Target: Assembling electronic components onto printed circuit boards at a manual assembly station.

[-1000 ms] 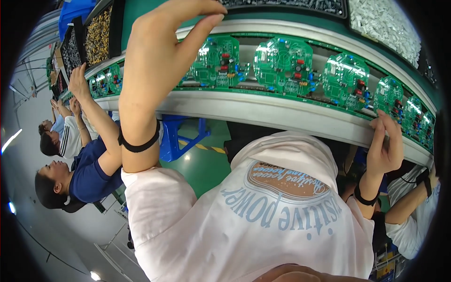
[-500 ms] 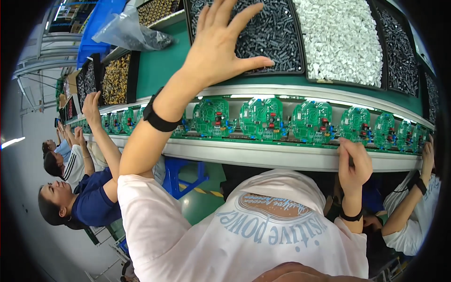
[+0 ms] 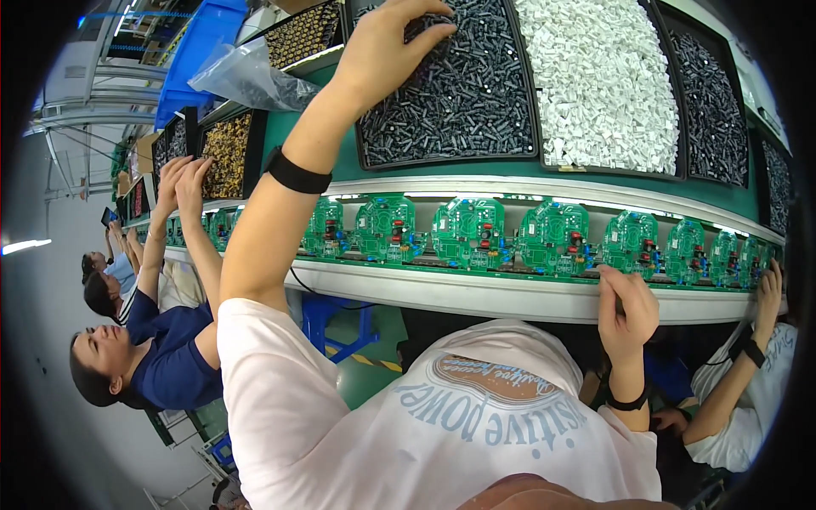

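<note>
My left hand [image 3: 384, 49] reaches over a black tray of dark grey cylindrical parts [image 3: 450, 102]. Its thumb and forefinger are curved and apart, with no part visible between them; the other fingers are partly hidden. My right hand [image 3: 629, 313] is at the near rail of the assembly line, fingers curled together. Whatever it may hold is too small or hidden to make out. Just beyond it stands a row of green circuit boards [image 3: 554, 236] carrying red, blue and black components.
Beside the dark parts are a tray of white parts [image 3: 599, 85] and another dark-part tray [image 3: 710, 110]. A clear plastic bag [image 3: 251, 81] lies at left, near a tray of yellowish parts [image 3: 226, 155]. Co-workers [image 3: 183, 357] sit along the line; another's hand [image 3: 767, 293] is at right.
My left hand has gone from spread fingers to a curved grasp shape over the dark parts. My right hand has shifted slightly left. The co-worker at left has brought both hands together.
</note>
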Tool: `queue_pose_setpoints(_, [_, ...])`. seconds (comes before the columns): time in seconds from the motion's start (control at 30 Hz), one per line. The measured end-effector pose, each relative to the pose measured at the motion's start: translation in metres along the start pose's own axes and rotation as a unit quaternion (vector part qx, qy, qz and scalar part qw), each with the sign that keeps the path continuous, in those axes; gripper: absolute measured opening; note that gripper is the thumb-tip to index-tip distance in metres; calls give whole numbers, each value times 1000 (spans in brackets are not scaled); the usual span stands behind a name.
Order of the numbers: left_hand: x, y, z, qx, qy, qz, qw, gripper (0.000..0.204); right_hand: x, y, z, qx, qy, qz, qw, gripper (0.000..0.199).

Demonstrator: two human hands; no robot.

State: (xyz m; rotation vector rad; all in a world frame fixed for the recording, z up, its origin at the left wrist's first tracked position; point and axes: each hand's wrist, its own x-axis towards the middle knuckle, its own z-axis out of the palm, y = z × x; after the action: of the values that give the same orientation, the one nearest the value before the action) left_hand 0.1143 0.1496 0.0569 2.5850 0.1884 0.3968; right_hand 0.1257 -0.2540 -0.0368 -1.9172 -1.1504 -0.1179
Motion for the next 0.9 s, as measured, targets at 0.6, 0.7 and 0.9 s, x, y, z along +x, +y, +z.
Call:
queue_pose_setpoints(0.6, [-121,2,-11,114,150,-148,971,14,-8,-3,6,-5,20,-6,1000,18])
queue_pose_setpoints(0.7, [-124,-1,-8,122,146,-143,971,16,-7,-2,12,-17,21,5,1000,17])
queue_pose_setpoints(0.9, [-127,-13,5,108,144,-109,977,16,0,-3,17,-97,55,-24,993,15])
